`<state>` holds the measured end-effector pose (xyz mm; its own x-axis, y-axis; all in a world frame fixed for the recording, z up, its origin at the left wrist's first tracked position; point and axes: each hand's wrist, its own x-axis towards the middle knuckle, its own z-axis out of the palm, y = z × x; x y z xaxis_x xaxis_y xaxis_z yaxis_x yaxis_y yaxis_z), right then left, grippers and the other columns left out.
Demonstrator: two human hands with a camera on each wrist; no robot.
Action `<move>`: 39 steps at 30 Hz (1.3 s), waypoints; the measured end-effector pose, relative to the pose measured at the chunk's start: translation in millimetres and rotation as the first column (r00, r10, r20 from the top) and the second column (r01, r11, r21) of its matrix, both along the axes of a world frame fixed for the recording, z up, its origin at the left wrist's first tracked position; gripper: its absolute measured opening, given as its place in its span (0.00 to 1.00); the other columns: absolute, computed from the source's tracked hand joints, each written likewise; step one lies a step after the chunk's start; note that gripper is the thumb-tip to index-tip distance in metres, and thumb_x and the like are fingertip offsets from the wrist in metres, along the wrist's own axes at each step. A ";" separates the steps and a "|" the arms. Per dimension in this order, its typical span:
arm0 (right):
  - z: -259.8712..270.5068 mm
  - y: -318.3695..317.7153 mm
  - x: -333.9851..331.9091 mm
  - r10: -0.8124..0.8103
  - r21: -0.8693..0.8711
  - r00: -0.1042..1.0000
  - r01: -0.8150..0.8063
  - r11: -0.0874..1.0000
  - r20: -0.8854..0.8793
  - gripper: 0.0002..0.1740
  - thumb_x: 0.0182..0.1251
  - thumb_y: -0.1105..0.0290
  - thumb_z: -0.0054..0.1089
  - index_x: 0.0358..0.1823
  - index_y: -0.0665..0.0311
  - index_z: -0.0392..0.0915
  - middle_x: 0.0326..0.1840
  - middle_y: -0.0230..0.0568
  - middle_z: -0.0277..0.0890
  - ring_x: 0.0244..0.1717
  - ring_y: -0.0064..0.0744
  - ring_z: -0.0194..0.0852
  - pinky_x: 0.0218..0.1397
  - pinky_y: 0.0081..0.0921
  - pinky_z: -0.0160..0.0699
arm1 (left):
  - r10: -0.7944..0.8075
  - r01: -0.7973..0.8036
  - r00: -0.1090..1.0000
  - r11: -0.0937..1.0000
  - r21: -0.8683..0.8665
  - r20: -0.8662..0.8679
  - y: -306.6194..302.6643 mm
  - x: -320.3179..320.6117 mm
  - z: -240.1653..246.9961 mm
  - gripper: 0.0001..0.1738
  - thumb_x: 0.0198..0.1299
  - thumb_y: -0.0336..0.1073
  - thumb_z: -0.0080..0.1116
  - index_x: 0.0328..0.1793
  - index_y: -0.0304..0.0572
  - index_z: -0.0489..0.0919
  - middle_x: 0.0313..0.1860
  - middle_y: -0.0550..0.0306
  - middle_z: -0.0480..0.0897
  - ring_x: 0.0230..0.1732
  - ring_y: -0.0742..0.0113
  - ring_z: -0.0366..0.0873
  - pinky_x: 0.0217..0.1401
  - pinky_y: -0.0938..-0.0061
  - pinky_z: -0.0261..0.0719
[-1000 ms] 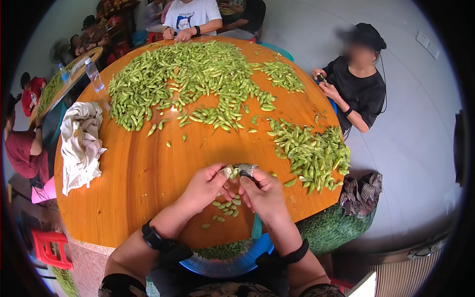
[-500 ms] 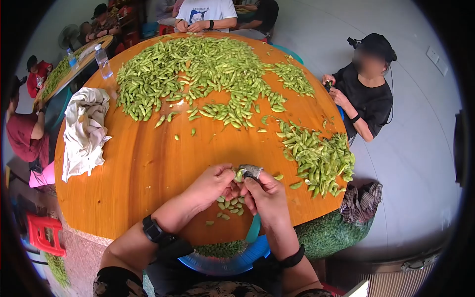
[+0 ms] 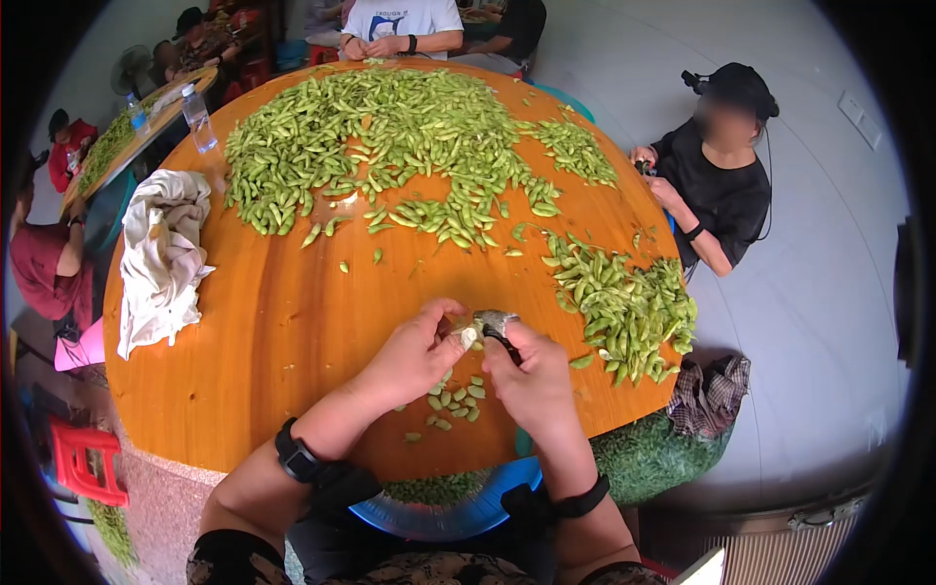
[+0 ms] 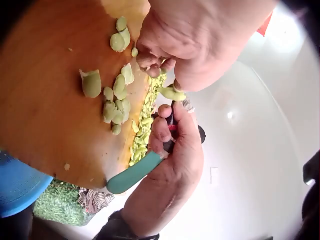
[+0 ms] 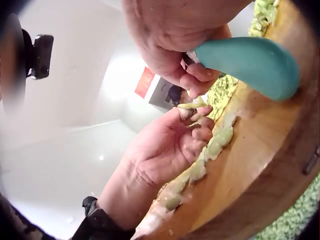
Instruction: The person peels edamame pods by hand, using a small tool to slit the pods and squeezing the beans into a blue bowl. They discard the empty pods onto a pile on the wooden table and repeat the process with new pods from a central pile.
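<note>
Over the near part of the round table, the left hand (image 3: 414,353) pinches a green pod (image 4: 171,93) between thumb and fingers. Close beside it, the right hand (image 3: 533,378) curls round a tool with a teal handle (image 4: 134,173) and a dark part near the thumb. In the right wrist view that handle (image 5: 252,62) sticks out from the right palm, and the pod (image 5: 192,105) shows at the left fingertips. Loose shelled beans (image 3: 450,400) lie on the wood below the hands. The tool's working end is partly hidden by fingers.
A large heap of pods (image 3: 390,146) covers the far side of the table (image 3: 244,361); another pile (image 3: 624,307) lies at the right. A white cloth (image 3: 161,258) and a bottle (image 3: 199,122) stand left. A blue basin (image 3: 448,522) is below the near edge. Other people sit around.
The hands have parted slightly and the left fingers have lifted. The teal handle has swung mostly behind the right wrist in the head view. Both hands keep their hold.
</note>
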<state>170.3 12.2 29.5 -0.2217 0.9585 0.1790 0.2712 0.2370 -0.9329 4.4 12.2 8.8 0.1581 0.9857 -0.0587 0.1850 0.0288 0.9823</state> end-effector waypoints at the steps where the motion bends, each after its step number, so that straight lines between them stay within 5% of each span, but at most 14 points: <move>1: 0.5 -0.4 0.3 -0.004 0.000 1.000 0.004 1.000 0.002 0.08 0.69 0.74 0.52 0.47 0.63 0.78 0.22 0.27 0.72 0.15 0.12 0.62 0.16 0.13 0.58 | -0.018 0.028 0.995 0.994 0.109 -0.096 -0.5 0.3 2.3 0.09 0.69 0.34 0.50 0.52 0.40 0.70 0.33 0.66 0.72 0.30 0.81 0.67 0.33 0.83 0.71; 5: 9.9 -3.5 0.3 0.075 -0.205 0.995 -0.087 0.975 -0.065 0.08 0.68 0.75 0.53 0.45 0.63 0.78 0.22 0.26 0.71 0.19 0.11 0.64 0.20 0.14 0.63 | -0.055 0.064 0.996 0.988 0.140 -0.071 5.4 -2.5 -7.1 0.10 0.68 0.32 0.51 0.53 0.40 0.69 0.32 0.67 0.72 0.30 0.81 0.67 0.33 0.83 0.71; 7: 11.9 -3.2 3.0 0.071 -0.349 0.983 -0.127 0.928 -0.169 0.08 0.68 0.75 0.53 0.45 0.63 0.78 0.22 0.26 0.71 0.18 0.11 0.64 0.20 0.14 0.63 | -0.143 0.164 0.966 0.983 -0.082 0.218 4.7 -3.8 -0.1 0.08 0.69 0.30 0.48 0.52 0.40 0.69 0.32 0.67 0.72 0.28 0.81 0.68 0.32 0.83 0.71; 13: 8.3 -0.6 12.5 0.048 -0.408 0.969 -0.146 0.901 -0.241 0.07 0.68 0.72 0.54 0.45 0.62 0.79 0.22 0.24 0.71 0.17 0.09 0.60 0.18 0.13 0.61 | -0.106 0.108 0.985 0.994 -0.002 0.137 1.7 0.7 1.0 0.08 0.65 0.25 0.47 0.49 0.40 0.72 0.32 0.64 0.74 0.26 0.79 0.69 0.29 0.81 0.71; 14: 8.3 0.5 16.7 0.033 -0.364 0.979 -0.105 0.926 -0.200 0.08 0.68 0.73 0.54 0.45 0.63 0.79 0.21 0.27 0.72 0.16 0.13 0.63 0.18 0.15 0.63 | -0.113 0.114 0.985 0.994 0.000 0.129 -0.2 -0.5 4.8 0.08 0.65 0.25 0.47 0.49 0.40 0.72 0.32 0.64 0.74 0.26 0.79 0.69 0.29 0.81 0.71; 16: 10.6 4.8 30.2 0.008 -0.304 0.985 -0.061 0.951 -0.173 0.09 0.67 0.74 0.54 0.46 0.63 0.79 0.21 0.30 0.72 0.15 0.17 0.66 0.19 0.18 0.66 | -0.025 0.125 0.922 0.963 0.238 -0.386 -3.8 -3.7 16.2 0.04 0.60 0.27 0.53 0.41 0.36 0.75 0.36 0.52 0.79 0.31 0.58 0.78 0.36 0.70 0.77; 18: 12.3 9.1 56.6 -0.090 0.123 0.962 0.060 0.991 0.259 0.07 0.64 0.76 0.52 0.42 0.66 0.78 0.21 0.45 0.75 0.17 0.36 0.75 0.22 0.31 0.73 | 0.082 0.184 0.841 0.886 0.426 -0.534 -5.4 -4.7 17.5 0.04 0.58 0.26 0.54 0.39 0.36 0.76 0.37 0.51 0.78 0.31 0.57 0.77 0.37 0.68 0.77; 19: 7.8 13.8 72.5 -0.104 0.131 0.962 0.073 0.989 0.251 0.07 0.64 0.76 0.52 0.42 0.66 0.78 0.21 0.45 0.75 0.17 0.36 0.75 0.22 0.31 0.73 | 0.221 0.251 0.749 0.778 0.576 -0.624 -3.9 -2.2 19.2 0.04 0.56 0.26 0.55 0.37 0.37 0.77 0.37 0.51 0.78 0.31 0.55 0.77 0.37 0.67 0.76; 21: -2.5 25.2 99.0 -0.385 0.478 0.693 0.066 0.876 0.610 0.04 0.60 0.77 0.52 0.35 0.67 0.75 0.24 0.56 0.75 0.25 0.54 0.78 0.28 0.44 0.75 | 0.219 0.248 0.730 0.798 0.549 -0.647 3.1 10.5 33.9 0.06 0.53 0.27 0.57 0.38 0.35 0.77 0.38 0.49 0.78 0.37 0.46 0.76 0.41 0.61 0.76; 22: -2.2 26.0 104.9 -0.391 0.483 0.694 0.071 0.873 0.604 0.04 0.60 0.77 0.52 0.35 0.67 0.75 0.24 0.56 0.75 0.25 0.54 0.78 0.28 0.44 0.75 | 0.170 0.202 0.738 0.868 0.454 -0.653 11.3 17.5 40.4 0.07 0.54 0.27 0.58 0.39 0.35 0.77 0.38 0.48 0.78 0.38 0.46 0.76 0.42 0.60 0.76; 33: 3.8 6.8 114.2 -0.215 0.223 0.866 0.123 0.967 0.452 0.05 0.63 0.72 0.53 0.34 0.68 0.72 0.28 0.58 0.75 0.33 0.62 0.74 0.34 0.49 0.75 | 0.251 0.216 0.606 0.861 0.460 -0.755 145.2 70.8 3.3 0.04 0.56 0.27 0.54 0.36 0.34 0.76 0.40 0.42 0.76 0.43 0.42 0.78 0.46 0.55 0.78; 35: 5.6 7.5 113.3 -0.143 0.132 0.933 0.105 0.986 0.330 0.04 0.62 0.74 0.52 0.36 0.67 0.72 0.28 0.60 0.74 0.34 0.64 0.72 0.35 0.48 0.75 | 0.365 0.327 0.563 0.726 0.605 -0.741 143.6 67.7 -2.8 0.06 0.57 0.25 0.50 0.39 0.33 0.75 0.41 0.41 0.78 0.41 0.40 0.78 0.44 0.55 0.78; 37: 4.9 11.6 108.9 -0.143 0.145 0.942 0.102 0.984 0.304 0.05 0.64 0.74 0.53 0.38 0.67 0.74 0.22 0.54 0.74 0.25 0.54 0.76 0.28 0.40 0.75 | 0.243 0.307 0.617 0.801 0.514 -0.748 117.2 74.4 16.4 0.07 0.59 0.24 0.49 0.42 0.34 0.76 0.40 0.43 0.79 0.37 0.46 0.79 0.41 0.59 0.79; 39: 10.9 15.2 98.5 -0.076 -0.284 0.995 0.056 0.957 -0.059 0.07 0.68 0.71 0.52 0.41 0.67 0.76 0.21 0.40 0.75 0.17 0.30 0.74 0.19 0.27 0.70 | 0.122 0.291 0.661 0.868 0.403 -0.741 83.0 75.1 31.8 0.09 0.61 0.24 0.48 0.46 0.34 0.77 0.40 0.45 0.80 0.34 0.51 0.81 0.38 0.63 0.80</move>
<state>268.9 27.4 40.4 -0.1528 0.9844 -0.0876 0.2105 -0.0542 -0.9761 79.4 95.2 40.5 0.3510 0.9028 0.2486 0.8103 -0.4259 0.4025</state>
